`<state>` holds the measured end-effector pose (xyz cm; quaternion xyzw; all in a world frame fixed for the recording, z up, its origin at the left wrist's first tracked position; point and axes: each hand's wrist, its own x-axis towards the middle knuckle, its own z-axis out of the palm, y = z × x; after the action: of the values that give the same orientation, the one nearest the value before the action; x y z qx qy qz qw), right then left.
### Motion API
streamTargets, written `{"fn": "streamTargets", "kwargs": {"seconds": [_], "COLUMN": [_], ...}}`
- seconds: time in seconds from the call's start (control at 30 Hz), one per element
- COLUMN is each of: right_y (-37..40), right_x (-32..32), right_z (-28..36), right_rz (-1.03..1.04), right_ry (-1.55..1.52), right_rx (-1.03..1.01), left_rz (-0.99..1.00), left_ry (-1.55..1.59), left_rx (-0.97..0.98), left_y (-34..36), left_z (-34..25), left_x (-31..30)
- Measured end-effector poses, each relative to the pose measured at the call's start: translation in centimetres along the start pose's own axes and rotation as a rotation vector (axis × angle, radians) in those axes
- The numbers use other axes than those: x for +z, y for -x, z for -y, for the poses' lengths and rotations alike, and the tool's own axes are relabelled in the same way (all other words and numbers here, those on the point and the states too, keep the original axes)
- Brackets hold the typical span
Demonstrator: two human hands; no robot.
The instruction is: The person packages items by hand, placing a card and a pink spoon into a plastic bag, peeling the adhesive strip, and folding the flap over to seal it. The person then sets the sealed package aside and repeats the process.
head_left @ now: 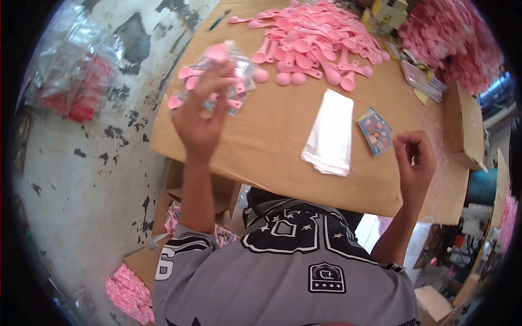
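Note:
My left hand (202, 117) is over a pile of bagged pink spoons (234, 103) at the table's left side. Motion smears its fingers, and a blurred pink spoon (217, 52) shows at the fingertips; whether they hold it is unclear. My right hand (416, 155) is curled, thumb and forefinger nearly forming a ring, with nothing visible in it. Just left of it lies a small stack of printed cards (375, 133). Between my hands are flat clear bags (330, 133) with a white look. Beyond them spreads a large heap of loose pink spoons (310, 38).
The brown table (261, 141) also bears a pen (219, 20) and a plastic box (418, 81). At right stand a carton (462, 125) and a big pink heap (451, 41). Plastic bags (76, 65) lie left, an open carton (209, 195) below the table edge.

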<state>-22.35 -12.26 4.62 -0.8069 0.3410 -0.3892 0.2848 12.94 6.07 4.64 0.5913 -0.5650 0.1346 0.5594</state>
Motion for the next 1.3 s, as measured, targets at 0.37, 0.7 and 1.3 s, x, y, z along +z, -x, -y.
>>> {"fn": "streamTargets", "kwargs": {"seconds": [0.37, 0.7, 1.3], "right_y": [0.8, 0.5, 1.4], "right_x": [1.1, 1.7, 3.2], "right_z": [-5.4, -7.6, -3.0], "right_rz": [0.073, 0.064, -0.091], "right_ry": [0.324, -0.070, -0.334], "right_rx": [0.253, 0.534, 0.286], "left_rz": [0.561, 0.582, 0.213], "left_ry": [-0.171, 0.084, 0.604], "left_rx": [-0.417, -0.827, -0.953], "left_y": [3.8, 3.6, 5.8], "left_z": [-2.6, -2.8, -0.8], "left_x": [10.6, 13.2, 10.5]}}
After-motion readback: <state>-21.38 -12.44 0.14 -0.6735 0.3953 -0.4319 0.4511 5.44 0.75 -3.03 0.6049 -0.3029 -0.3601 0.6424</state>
